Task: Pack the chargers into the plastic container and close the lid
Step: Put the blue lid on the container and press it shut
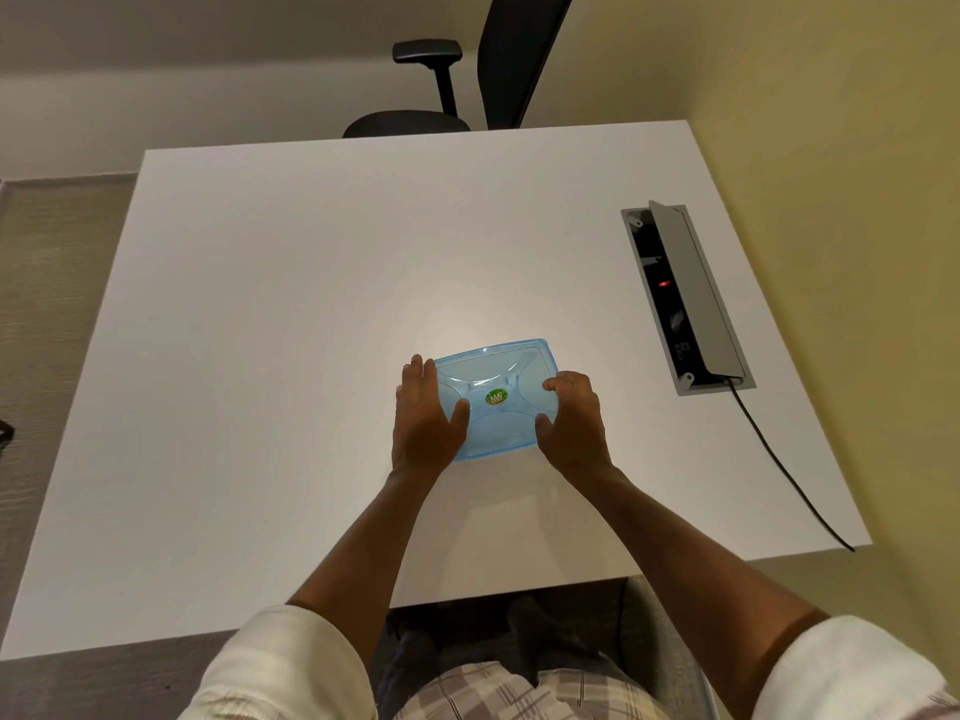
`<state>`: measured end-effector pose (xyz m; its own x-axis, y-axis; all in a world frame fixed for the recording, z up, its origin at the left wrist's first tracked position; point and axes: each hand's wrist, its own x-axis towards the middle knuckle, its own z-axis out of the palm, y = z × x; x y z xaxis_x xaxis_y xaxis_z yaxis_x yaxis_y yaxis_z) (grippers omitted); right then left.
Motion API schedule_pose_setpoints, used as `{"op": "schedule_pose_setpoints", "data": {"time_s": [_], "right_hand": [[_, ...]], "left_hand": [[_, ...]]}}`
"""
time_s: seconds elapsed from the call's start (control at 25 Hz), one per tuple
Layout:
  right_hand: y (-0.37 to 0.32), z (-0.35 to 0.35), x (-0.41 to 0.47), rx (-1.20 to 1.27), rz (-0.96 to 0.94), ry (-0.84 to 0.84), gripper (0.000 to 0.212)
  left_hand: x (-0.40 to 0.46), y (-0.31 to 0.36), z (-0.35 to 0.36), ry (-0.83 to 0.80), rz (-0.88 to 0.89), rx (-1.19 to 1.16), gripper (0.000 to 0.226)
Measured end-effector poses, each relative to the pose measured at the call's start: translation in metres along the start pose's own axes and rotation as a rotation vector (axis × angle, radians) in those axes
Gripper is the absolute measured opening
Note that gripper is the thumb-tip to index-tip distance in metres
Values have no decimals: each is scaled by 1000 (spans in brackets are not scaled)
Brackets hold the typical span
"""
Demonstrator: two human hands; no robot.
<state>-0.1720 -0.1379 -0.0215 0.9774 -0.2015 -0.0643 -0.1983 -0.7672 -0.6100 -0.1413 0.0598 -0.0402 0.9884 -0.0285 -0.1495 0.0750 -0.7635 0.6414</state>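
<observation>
We pressed our left hand (426, 410) and right hand (571, 418), fingers clamped on its near side edges, against the light, stiff, probably slippery blue container (496, 400).

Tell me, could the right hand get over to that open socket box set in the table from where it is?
Probably yes. The right hand rests on the blue container, and only bare table lies between it and the socket box.

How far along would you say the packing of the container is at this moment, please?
No chargers lie loose on the white table. The blue lid sits on the container, and the left hand and right hand press its sides. Whether it is snapped shut, or what is inside, cannot be told.
</observation>
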Motion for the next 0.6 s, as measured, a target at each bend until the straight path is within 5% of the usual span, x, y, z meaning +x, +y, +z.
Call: {"op": "schedule_pose_setpoints", "data": {"time_s": [0.16,0.6], "right_hand": [[-9,-2,8,-86,-7,25,39],[-5,26,30,-289,-235,-151,69]], "left_hand": [[-3,13,11,-7,110,278,71],[-2,9,32,-30,172,356,78]]}}
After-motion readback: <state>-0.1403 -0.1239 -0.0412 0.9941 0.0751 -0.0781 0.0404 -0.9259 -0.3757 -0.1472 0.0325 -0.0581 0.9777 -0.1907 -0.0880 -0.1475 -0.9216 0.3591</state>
